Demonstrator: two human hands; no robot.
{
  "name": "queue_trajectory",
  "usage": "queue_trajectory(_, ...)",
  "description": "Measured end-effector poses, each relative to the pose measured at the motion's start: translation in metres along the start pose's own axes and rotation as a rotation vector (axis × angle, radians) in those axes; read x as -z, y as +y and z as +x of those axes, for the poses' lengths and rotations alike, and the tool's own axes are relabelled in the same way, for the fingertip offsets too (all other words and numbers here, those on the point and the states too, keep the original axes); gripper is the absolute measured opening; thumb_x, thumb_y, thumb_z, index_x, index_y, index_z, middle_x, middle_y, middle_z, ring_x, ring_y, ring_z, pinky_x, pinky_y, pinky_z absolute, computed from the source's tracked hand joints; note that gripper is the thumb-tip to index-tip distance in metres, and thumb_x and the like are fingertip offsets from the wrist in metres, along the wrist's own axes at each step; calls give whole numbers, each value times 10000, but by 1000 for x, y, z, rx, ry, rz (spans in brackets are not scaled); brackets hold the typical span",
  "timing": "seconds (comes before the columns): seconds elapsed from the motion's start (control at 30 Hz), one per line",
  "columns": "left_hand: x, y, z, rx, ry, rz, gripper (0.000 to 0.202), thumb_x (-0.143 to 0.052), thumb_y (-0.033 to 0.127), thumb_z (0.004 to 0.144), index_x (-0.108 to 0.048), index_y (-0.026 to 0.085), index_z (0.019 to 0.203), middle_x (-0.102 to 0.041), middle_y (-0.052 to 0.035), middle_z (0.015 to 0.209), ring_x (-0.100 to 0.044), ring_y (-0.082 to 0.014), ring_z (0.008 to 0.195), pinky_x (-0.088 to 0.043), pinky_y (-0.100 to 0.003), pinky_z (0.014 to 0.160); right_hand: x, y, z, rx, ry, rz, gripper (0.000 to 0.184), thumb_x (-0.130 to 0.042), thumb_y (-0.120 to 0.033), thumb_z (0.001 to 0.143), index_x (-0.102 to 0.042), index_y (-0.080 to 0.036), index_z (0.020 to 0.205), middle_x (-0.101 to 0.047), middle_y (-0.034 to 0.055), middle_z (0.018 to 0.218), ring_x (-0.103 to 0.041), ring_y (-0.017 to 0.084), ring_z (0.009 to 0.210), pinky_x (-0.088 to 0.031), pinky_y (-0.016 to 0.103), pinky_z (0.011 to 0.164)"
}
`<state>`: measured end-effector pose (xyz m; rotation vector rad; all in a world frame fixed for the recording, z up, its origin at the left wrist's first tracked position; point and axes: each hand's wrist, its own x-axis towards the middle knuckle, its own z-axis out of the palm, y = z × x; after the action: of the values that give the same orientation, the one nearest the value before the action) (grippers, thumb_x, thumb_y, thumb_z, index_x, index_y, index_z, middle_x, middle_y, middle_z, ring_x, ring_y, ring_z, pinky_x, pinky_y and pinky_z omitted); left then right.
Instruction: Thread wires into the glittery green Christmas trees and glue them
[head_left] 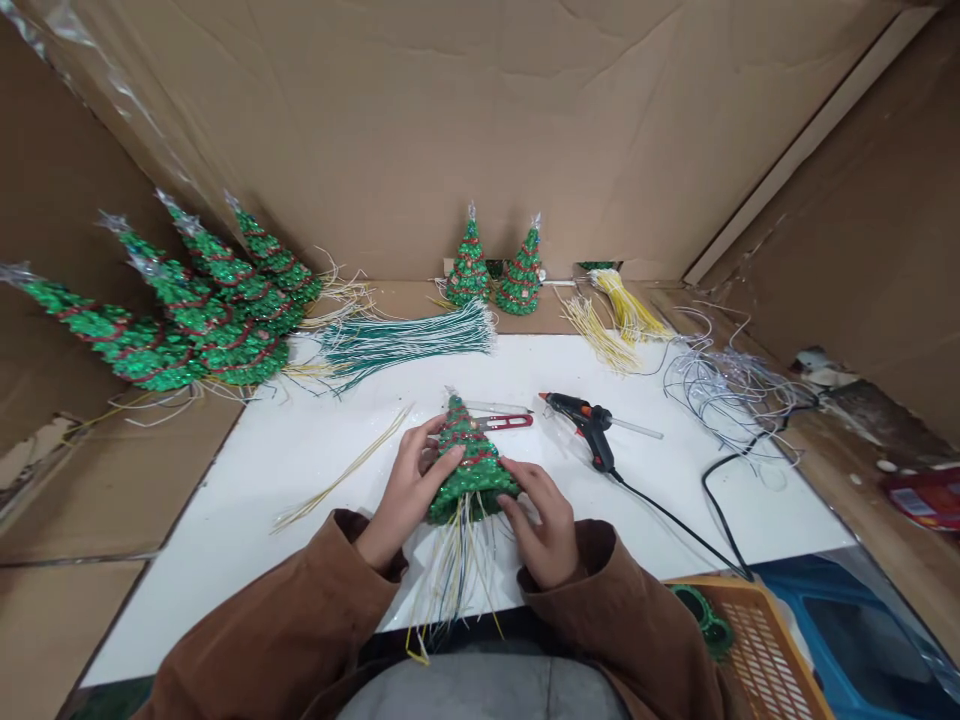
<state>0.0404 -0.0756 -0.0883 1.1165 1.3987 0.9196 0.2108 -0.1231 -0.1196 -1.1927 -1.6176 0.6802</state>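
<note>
A small green Christmas tree ornament (469, 450) with red garland lies on the white tabletop in front of me, tip pointing away. Yellow, white and dark wires (454, 560) trail from its base toward my body. My left hand (409, 485) is wrapped round the tree's left side, thumb on its front. My right hand (546, 520) grips the lower right edge of the base between thumb and fingers. Just beyond the tree lie red-handled thread snips (510, 422) and a thin pen-like stick (487, 407). A black and orange glue gun (589, 425) with a glue stick rests to the right.
Finished-looking trees (217, 300) lean at the left, and two trees (495, 265) stand at the back. Green wires (409, 340), yellow wires (630, 305) and tangled white wires (727, 390) lie around. The glue gun's cord (675, 520) runs past an orange basket (772, 640). Cardboard walls enclose the table.
</note>
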Motion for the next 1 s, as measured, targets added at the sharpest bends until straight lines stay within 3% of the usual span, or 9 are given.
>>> queue_trajectory(0.13,-2,3,-3,170,-154,-408,507,-587,469,781,-524,191,1201,-581,-101,1192,-533,-271,1122,-429,-369,916,4,-10,6,201,92,-146,423,-539,-54,849,-560,-256,1220,-612,101,1099,-585,224,1018,-523,412,852)
queue_trajectory(0.23,-1,7,-4,156,-168,-510,485,-599,469,773,-523,205,1173,-603,-89,1167,-572,-265,1057,-452,-364,855,6,-12,6,244,109,-151,406,-519,-32,845,-568,-243,1188,-612,107,1078,-600,220,982,-548,404,806)
queue_trajectory(0.37,3,6,-3,29,-210,-502,486,-668,425,736,-513,230,1154,-593,-74,1171,-545,-250,1096,-446,-340,860,7,-7,-1,195,211,-34,328,-571,-66,817,-531,-230,1098,-587,82,1007,-616,213,927,-569,411,762)
queue_trajectory(0.57,4,-5,0,-102,-295,-437,533,-726,319,715,-467,280,1179,-497,-49,1272,-488,-225,1158,-400,-328,946,9,-9,-2,284,288,74,268,-656,-92,782,-476,-235,920,-541,30,944,-653,199,876,-593,405,720)
queue_trajectory(0.73,3,-8,-1,-72,-252,-352,545,-746,282,697,-431,288,1143,-489,-45,1227,-513,-199,1086,-424,-317,894,7,-9,0,317,277,15,179,-642,-140,813,-500,-222,885,-549,29,889,-663,199,855,-597,380,683)
queue_trajectory(1.0,-1,-3,0,49,-153,-314,444,-722,295,678,-480,242,1047,-521,-42,1192,-531,-208,1069,-425,-340,914,4,-7,1,295,254,-7,243,-647,-115,805,-535,-211,998,-574,51,900,-647,202,873,-585,383,720)
